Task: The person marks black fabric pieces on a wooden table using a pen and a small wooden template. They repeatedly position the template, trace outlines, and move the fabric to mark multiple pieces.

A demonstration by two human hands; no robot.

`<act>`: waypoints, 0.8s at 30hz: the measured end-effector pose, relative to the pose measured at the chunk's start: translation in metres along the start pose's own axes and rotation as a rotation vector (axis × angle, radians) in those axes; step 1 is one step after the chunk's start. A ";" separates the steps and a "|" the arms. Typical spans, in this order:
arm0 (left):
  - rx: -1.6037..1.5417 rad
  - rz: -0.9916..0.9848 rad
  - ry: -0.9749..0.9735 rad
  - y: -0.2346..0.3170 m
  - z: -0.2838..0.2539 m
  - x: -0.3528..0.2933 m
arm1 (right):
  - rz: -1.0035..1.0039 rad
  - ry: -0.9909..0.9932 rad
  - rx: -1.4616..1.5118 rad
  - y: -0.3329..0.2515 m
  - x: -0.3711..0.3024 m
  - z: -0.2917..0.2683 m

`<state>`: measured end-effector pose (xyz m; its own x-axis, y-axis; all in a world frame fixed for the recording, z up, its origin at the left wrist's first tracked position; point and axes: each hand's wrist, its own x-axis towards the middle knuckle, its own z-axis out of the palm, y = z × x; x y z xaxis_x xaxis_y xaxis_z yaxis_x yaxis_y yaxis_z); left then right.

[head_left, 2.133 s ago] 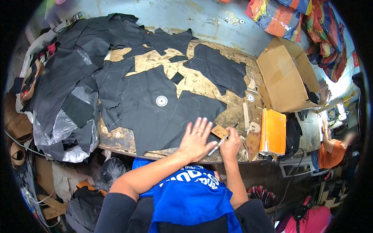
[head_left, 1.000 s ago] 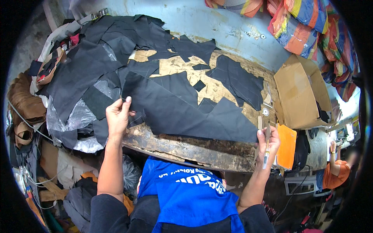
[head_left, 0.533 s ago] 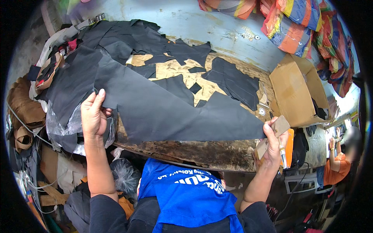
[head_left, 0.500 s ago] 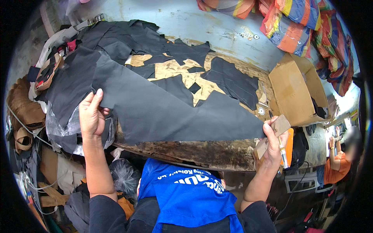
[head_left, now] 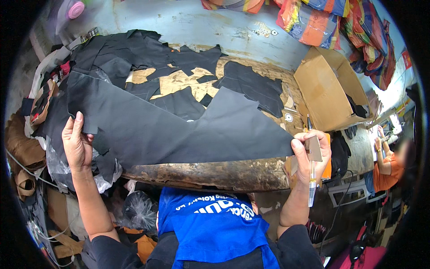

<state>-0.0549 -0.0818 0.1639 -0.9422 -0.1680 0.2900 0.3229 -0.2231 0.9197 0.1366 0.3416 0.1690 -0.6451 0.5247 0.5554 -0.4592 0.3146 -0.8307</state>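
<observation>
A wide, irregular black sheet [head_left: 179, 139], like leather, stretches between my hands above the near edge of the worn wooden table [head_left: 210, 177]. My left hand [head_left: 78, 145] pinches its left part between thumb and fingers. The sheet's right corner is gripped by my right hand [head_left: 309, 157], which also holds a clear-barrelled pen [head_left: 311, 195] and a small brown card-like piece [head_left: 315, 150]. Beyond the sheet lie black cut pieces [head_left: 253, 85] with jagged outlines, and a larger heap of black material [head_left: 112, 51] is at the far left.
An open cardboard box [head_left: 320, 87] stands at the table's right end. Striped colourful bags [head_left: 313, 22] hang above it. Brown rolls [head_left: 24, 143] are on the left, a plastic bag [head_left: 139, 208] below the table. A person in orange [head_left: 387, 172] sits at the far right.
Both hands have shifted left with the black sheet, my left hand also slightly lower. In my right hand the pen has turned more upright, and the brown piece is now angled differently.
</observation>
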 end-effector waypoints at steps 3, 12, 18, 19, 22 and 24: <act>0.044 -0.068 -0.038 -0.014 -0.006 0.000 | 0.049 -0.026 0.015 0.011 -0.010 -0.008; 0.766 0.037 -0.070 -0.111 0.014 -0.057 | 0.201 -0.277 -0.817 0.085 -0.043 -0.013; 0.697 0.309 -0.577 -0.099 0.088 -0.153 | -0.101 -0.574 -0.652 0.095 -0.043 0.039; 0.633 0.292 -0.665 -0.100 0.100 -0.166 | -0.175 -0.596 -0.666 0.097 -0.041 0.041; 0.511 0.360 -0.951 -0.109 0.125 -0.184 | -0.007 -0.521 -0.531 0.104 -0.040 0.030; 0.563 0.407 -1.097 -0.118 0.138 -0.190 | 0.206 -0.457 -0.516 0.109 -0.048 0.016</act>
<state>0.0739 0.1089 0.0362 -0.4538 0.8010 0.3906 0.7718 0.1342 0.6215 0.1078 0.3378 0.0520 -0.9306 0.2655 0.2520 -0.0266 0.6377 -0.7698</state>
